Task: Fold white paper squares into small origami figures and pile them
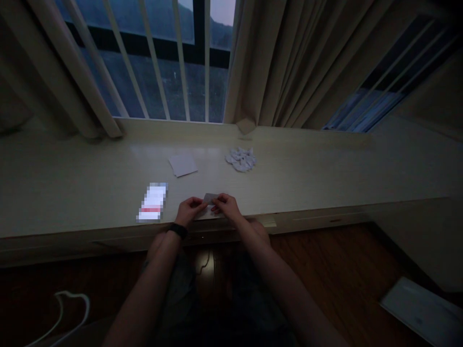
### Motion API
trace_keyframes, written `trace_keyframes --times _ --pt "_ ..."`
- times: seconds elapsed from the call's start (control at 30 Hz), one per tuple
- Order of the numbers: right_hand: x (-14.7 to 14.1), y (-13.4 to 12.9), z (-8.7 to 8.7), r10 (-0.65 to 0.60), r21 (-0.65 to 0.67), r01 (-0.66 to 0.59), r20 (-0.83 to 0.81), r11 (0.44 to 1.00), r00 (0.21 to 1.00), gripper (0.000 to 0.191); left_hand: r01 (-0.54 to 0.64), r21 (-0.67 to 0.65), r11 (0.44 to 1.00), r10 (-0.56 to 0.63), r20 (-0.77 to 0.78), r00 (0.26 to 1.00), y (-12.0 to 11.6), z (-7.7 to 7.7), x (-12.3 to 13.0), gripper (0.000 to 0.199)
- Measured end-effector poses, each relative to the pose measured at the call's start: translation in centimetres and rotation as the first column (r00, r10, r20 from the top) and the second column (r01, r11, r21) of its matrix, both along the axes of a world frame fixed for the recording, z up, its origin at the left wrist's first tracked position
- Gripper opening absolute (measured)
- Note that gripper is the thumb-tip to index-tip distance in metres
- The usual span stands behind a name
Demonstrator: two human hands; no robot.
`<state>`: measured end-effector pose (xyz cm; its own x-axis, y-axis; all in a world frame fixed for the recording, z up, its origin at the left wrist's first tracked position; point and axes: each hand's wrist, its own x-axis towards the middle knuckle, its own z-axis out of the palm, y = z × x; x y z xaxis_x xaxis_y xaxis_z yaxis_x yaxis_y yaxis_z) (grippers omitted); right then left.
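Note:
Near the front edge of the pale counter, my left hand [189, 210] and my right hand [225, 206] pinch a small piece of paper [210, 197] between them. The paper looks greyish in the dim light, and whether it is folded I cannot tell. A dark band circles my left wrist. Beyond my hands lies a short stack of square white paper [183, 165]. Right of that stack sits a pile of crumpled or folded white paper pieces [241, 159]. A lit phone [153, 202], its screen blurred out, rests left of my left hand.
The long pale counter [307, 178] runs under a barred window [162, 72] with beige curtains [289, 62]. A small brownish piece [246, 126] leans at the curtain's foot. A white flat object [423, 308] is on the wooden floor at right; a white curved thing [86, 303] is at lower left.

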<state>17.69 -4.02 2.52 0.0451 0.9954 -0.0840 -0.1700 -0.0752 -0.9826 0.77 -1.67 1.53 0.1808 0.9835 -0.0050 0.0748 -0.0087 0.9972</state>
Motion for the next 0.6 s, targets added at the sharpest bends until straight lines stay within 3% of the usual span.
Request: trace_keyframes --times 0.23,0.37,0.5,0.6 --pt "0.1 -0.1 -0.3 0.087 -0.016 -0.087 0.006 0.996 0.996 0.041 0.034 0.025 0.999 -0.032 -0.087 0.996 0.1 0.1 0.0 0.035" --pt "0.6 0.3 -0.6 0.031 0.015 -0.032 0.056 0.999 0.998 0.035 0.068 0.048 0.997 -0.062 -0.116 0.991 0.0 0.1 0.4 0.037" --pt "1.3 0.8 -1.1 -0.042 0.086 0.024 0.214 0.996 0.976 0.027 0.095 0.088 0.992 -0.087 -0.090 0.992 0.7 0.4 1.1 0.051" --pt "1.6 0.9 -1.5 -0.059 0.133 0.006 0.403 0.991 0.913 0.022 0.086 0.150 0.985 -0.061 -0.167 0.984 1.3 0.6 1.6 0.044"
